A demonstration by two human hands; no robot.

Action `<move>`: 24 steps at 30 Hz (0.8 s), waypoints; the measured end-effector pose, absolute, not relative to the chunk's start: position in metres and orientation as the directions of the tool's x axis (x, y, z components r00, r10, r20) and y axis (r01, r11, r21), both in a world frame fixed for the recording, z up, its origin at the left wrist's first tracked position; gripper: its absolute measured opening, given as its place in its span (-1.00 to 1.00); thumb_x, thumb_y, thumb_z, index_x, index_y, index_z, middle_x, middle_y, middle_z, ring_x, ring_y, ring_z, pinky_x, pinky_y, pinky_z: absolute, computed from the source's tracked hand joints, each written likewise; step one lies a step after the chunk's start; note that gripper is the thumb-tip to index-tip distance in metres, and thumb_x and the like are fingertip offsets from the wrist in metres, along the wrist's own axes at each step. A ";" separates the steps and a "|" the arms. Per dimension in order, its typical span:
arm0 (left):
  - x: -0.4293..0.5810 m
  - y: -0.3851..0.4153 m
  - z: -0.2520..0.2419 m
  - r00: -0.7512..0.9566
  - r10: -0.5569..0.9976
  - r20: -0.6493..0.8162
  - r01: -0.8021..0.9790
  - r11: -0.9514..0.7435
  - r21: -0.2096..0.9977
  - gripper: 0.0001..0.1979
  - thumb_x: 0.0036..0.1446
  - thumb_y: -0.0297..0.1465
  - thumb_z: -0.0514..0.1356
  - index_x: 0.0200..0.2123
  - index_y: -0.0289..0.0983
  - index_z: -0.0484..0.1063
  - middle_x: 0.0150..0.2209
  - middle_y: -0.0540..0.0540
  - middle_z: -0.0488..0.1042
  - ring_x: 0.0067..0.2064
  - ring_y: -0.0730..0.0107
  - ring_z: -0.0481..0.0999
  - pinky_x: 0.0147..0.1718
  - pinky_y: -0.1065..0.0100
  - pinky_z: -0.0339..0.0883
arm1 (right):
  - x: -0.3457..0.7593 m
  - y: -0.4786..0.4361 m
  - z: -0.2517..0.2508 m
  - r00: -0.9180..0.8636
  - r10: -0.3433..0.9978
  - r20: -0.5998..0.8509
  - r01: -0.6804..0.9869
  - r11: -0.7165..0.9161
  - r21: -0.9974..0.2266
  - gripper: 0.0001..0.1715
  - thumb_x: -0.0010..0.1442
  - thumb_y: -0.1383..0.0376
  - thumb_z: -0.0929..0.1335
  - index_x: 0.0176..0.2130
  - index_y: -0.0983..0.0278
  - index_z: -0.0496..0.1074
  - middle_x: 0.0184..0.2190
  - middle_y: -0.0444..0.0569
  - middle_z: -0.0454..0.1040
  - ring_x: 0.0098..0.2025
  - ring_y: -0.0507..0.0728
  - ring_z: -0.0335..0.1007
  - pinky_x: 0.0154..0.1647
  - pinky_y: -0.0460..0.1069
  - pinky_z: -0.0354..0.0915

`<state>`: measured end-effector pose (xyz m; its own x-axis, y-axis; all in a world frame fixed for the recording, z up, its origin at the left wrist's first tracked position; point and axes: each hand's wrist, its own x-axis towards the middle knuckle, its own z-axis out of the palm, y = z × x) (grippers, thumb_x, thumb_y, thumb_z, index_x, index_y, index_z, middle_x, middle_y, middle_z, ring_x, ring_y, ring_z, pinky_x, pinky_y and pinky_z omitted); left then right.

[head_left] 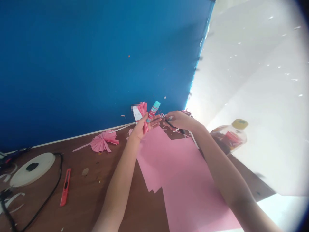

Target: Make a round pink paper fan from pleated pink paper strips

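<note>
My left hand (142, 127) is closed round a pleated pink paper fan (142, 109), folded narrow and pinched at its middle. A glue stick (154, 109) with a turquoise cap and red strands round it rises beside the fingers; whether the hand also grips it, I cannot tell. Close on the right, my right hand (180, 120) is closed on black-handled scissors (172, 125), their tips towards the left hand's fingers. Below both hands lie large overlapping sheets of pink paper (169, 161). A white printed card (137, 113) shows behind the fan.
On the brown table (84, 199) lie an opened pink paper rosette (103, 141), a red box cutter (65, 187), a white disc (33, 169) and a black cable (58, 183). A yellow-capped clear container (229, 137) is at right. A blue wall (103, 58) bounds the back.
</note>
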<state>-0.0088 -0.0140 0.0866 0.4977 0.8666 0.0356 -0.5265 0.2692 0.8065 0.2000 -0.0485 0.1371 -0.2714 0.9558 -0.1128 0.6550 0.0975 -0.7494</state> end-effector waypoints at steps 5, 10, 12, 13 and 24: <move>-0.005 -0.013 0.080 0.468 0.884 -0.006 -0.470 0.254 0.845 -0.57 0.10 -0.14 0.18 -0.08 -0.34 0.40 -0.26 -0.23 0.55 -0.37 0.40 0.54 -0.31 0.36 0.39 | 0.201 -0.048 0.138 -0.247 0.968 -0.034 0.648 0.139 -0.749 -0.64 0.09 0.09 0.34 -0.15 0.22 0.43 -0.49 -0.03 0.50 -0.50 0.09 0.43 -0.53 -0.08 0.26; -0.007 -0.016 0.082 0.427 0.904 -0.017 -0.448 0.227 0.865 -0.62 0.05 -0.13 0.22 -0.21 -0.33 0.39 -0.44 -0.07 0.49 -0.67 0.70 0.21 -0.54 0.50 0.24 | 0.207 -0.051 0.145 -0.168 0.985 0.029 0.655 0.134 -0.743 -0.59 0.04 0.07 0.37 -0.14 0.22 0.43 -0.53 -0.09 0.49 -0.52 0.08 0.41 -0.51 -0.08 0.26; -0.009 -0.018 0.086 0.409 0.912 -0.027 -0.441 0.223 0.870 -0.63 0.05 -0.11 0.21 -0.27 -0.32 0.37 -0.50 -0.01 0.44 -0.69 0.73 0.14 -0.59 0.52 0.17 | 0.208 -0.051 0.146 -0.155 0.988 0.026 0.651 0.121 -0.749 -0.59 0.02 0.07 0.38 -0.16 0.22 0.43 -0.54 -0.10 0.49 -0.53 0.07 0.41 -0.51 -0.08 0.26; -0.009 -0.018 0.088 0.398 0.917 -0.030 -0.440 0.220 0.871 -0.63 0.04 -0.10 0.21 -0.30 -0.32 0.35 -0.53 0.01 0.41 -0.70 0.73 0.12 -0.61 0.53 0.14 | 0.209 -0.051 0.147 -0.151 0.988 0.023 0.648 0.116 -0.753 -0.59 0.01 0.07 0.38 -0.17 0.23 0.43 -0.54 -0.10 0.49 -0.53 0.07 0.41 -0.51 -0.08 0.26; -0.021 -0.010 0.090 0.436 0.899 -0.040 -0.456 0.259 0.852 -0.61 0.02 -0.08 0.23 -0.36 -0.29 0.26 -0.65 0.17 0.09 -0.71 0.72 0.07 -0.67 0.56 0.05 | 0.219 -0.056 0.156 -0.278 0.955 -0.105 0.779 0.160 -0.607 -0.65 0.00 0.07 0.38 -0.23 0.18 0.47 -0.45 -0.07 0.49 -0.49 0.05 0.32 -0.51 -0.08 0.19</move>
